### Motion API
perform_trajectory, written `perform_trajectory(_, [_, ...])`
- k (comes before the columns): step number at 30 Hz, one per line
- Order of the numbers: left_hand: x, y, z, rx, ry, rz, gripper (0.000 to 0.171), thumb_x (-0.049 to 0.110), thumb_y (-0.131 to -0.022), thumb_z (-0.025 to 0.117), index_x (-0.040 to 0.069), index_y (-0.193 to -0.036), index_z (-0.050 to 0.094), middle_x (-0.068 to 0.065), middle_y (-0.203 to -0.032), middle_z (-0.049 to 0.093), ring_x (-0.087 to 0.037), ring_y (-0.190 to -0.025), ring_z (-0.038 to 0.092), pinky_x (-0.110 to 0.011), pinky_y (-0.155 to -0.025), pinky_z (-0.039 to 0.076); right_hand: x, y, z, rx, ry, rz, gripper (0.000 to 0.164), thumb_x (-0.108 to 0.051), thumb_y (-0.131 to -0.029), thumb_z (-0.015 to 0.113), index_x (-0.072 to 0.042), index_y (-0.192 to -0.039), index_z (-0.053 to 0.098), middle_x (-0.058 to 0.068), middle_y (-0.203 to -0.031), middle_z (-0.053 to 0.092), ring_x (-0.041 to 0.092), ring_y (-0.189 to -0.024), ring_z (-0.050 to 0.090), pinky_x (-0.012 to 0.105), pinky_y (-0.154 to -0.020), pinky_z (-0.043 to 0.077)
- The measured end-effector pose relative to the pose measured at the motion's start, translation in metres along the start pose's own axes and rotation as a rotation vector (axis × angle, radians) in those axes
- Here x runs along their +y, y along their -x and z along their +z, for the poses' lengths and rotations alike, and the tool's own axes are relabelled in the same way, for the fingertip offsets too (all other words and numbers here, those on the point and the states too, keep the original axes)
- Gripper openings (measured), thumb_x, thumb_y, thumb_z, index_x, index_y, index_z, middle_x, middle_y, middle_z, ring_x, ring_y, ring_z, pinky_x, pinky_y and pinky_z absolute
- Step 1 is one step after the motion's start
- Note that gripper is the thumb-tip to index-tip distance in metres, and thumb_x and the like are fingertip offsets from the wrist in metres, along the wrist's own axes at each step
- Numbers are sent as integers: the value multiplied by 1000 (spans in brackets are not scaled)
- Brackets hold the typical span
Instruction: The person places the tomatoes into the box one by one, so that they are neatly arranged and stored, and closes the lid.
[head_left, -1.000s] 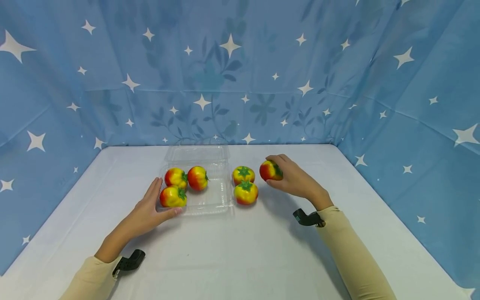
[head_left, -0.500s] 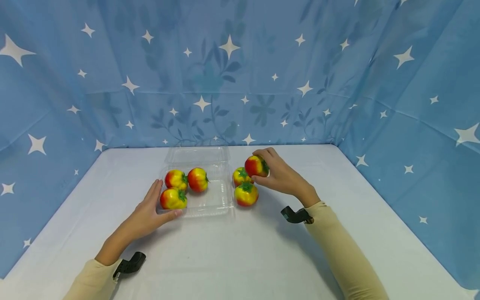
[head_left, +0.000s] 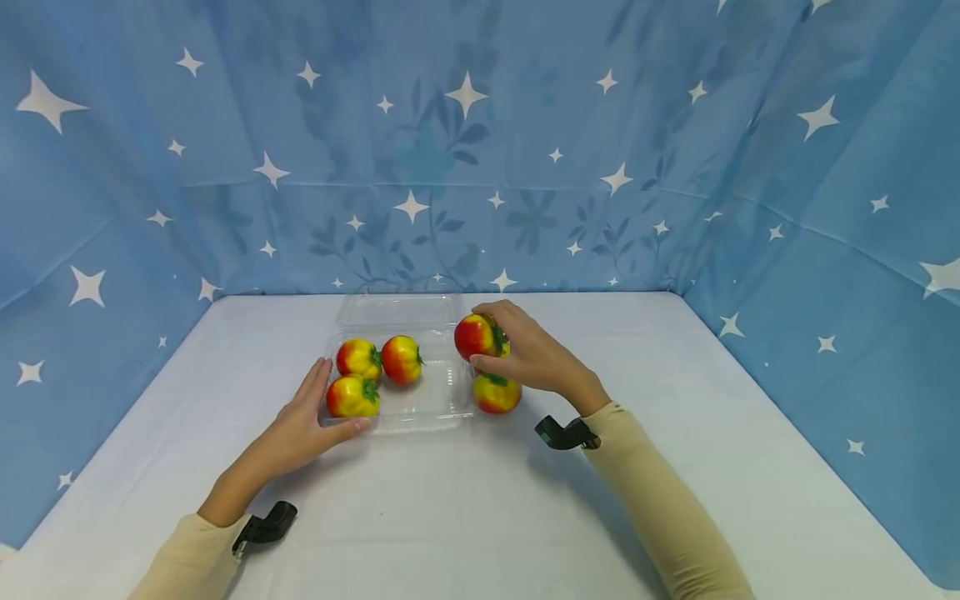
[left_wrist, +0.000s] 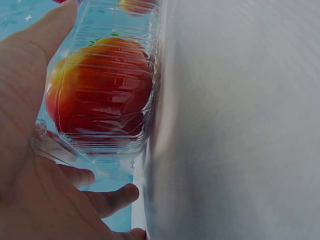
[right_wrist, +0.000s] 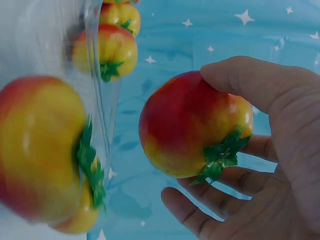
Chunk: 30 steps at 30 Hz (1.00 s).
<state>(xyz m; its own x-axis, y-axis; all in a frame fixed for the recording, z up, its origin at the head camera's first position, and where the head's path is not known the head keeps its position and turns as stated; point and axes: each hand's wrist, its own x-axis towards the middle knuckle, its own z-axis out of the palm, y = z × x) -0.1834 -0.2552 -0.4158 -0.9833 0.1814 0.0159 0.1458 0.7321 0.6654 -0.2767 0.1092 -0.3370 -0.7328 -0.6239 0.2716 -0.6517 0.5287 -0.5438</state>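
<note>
My right hand point(head_left: 531, 352) pinches a red-and-yellow tomato point(head_left: 474, 337) between thumb and fingers, raised near the right edge of a clear plastic clamshell box point(head_left: 444, 398). In the right wrist view, the held tomato point(right_wrist: 185, 127) has its green leafy top turned toward the palm. Against the box's left front corner rests my left hand point(head_left: 294, 433), fingers along the side and thumb at the front, extended. Inside the box lie three tomatoes: one at back left point(head_left: 357, 360), one near the middle point(head_left: 402, 360) and one at front left point(head_left: 352, 397).
Just right of the box a tomato point(head_left: 497, 395) sits on the white table point(head_left: 420, 508); another behind it is mostly hidden by my right hand. The box's transparent lid point(head_left: 401, 310) lies folded back. A blue starry curtain point(head_left: 480, 150) encloses the back and sides.
My right hand has carried the held tomato leftward, over the loose tomatoes to the box's right edge. The left hand has stayed in place at the box.
</note>
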Motion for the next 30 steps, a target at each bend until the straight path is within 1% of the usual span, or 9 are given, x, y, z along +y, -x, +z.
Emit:
perform_trajectory(7, [0, 0, 1, 1, 3, 3, 123, 57, -95, 76, -5, -169, -1, -31, -175, -2, -58, -157, 11, -78, -118, 17, -12, -8, 11, -32, -39, -11, 70, -29, -95, 80, -5, -154, 50, 12, -152, 53, 28, -133, 55, 46, -103, 57])
perform_trajectory(11, [0, 0, 1, 7, -1, 5, 123, 57, -95, 76, -5, -169, 0, -31, -175, -1, -58, -157, 12, -77, -118, 18, -17, -13, 21, -39, -60, -20, 69, -30, -95, 79, -6, -153, 51, 13, -150, 52, 28, -132, 55, 48, -102, 58])
perform_trajectory(17, [1, -1, 2, 9, -5, 3, 124, 61, -94, 75, -5, -169, 1, -31, -175, 0, -59, -156, 12, -77, -117, 19, -26, -19, 38, -48, -132, -12, 64, -31, -96, 80, -9, -151, 54, 9, -144, 53, 24, -123, 58, 49, -98, 60])
perform_trajectory(20, [1, -2, 2, 15, -3, 5, 125, 61, -93, 76, -5, -169, 2, -31, -175, 0, -58, -156, 12, -77, -117, 20, -29, -20, 46, -69, -150, -1, 65, -33, -97, 79, -10, -152, 53, 7, -144, 54, 22, -122, 59, 48, -98, 60])
perform_trajectory(23, [0, -1, 2, 17, -2, 9, 124, 60, -93, 76, -6, -169, 2, -32, -174, 0, -59, -156, 12, -77, -117, 20, -29, -20, 56, -90, -182, -5, 64, -32, -98, 78, -9, -152, 53, 8, -144, 54, 23, -126, 58, 45, -99, 60])
perform_trajectory(26, [-1, -1, 2, 16, 0, 9, 124, 59, -93, 76, -6, -169, 2, -32, -174, 0, -59, -156, 12, -77, -116, 20, -30, -21, 65, -109, -219, -8, 62, -30, -99, 79, -9, -152, 54, 10, -144, 54, 25, -127, 58, 44, -99, 60])
perform_trajectory(30, [-1, 0, 2, 19, -6, 10, 124, 59, -93, 76, -6, -169, 2, -32, -174, 1, -60, -156, 13, -78, -115, 21, -34, -22, 76, -135, -251, -3, 60, -25, -98, 80, -11, -152, 56, 11, -140, 54, 24, -126, 58, 39, -99, 60])
